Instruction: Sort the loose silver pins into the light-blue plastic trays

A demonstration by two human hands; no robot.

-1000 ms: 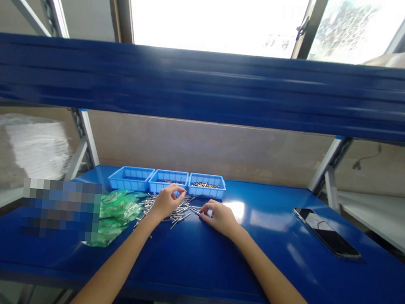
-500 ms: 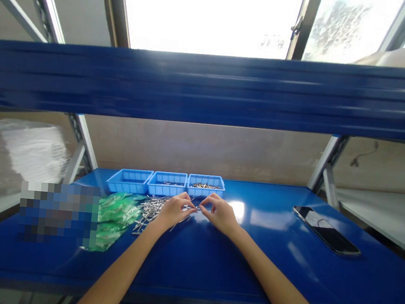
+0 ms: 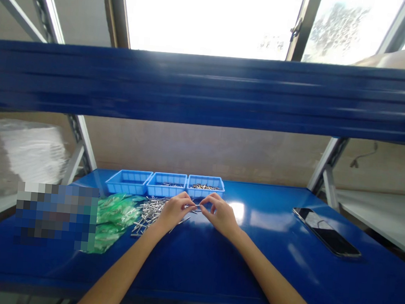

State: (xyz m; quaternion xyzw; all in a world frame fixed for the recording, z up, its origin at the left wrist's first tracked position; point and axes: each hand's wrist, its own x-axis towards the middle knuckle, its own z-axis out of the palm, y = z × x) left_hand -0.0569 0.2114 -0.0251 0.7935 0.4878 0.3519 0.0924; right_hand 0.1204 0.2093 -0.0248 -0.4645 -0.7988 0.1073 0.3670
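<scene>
Rods (image 3: 150,211) lie heaped beside the left hand (image 3: 175,211), near the right hand (image 3: 219,214)

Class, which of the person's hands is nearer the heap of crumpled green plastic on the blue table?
Left. The left hand is right of the green plastic, past most of the thin silver metal rods; the right hand is farther right.

No text, label, brand or number can be read; on the window pane (image 3: 207,20), faint marks (image 3: 271,43) are seen at the lower right, too blurred to be told as lettering; on the phone (image 3: 327,233) and blue trays (image 3: 165,191), nothing legible is shown.
</scene>
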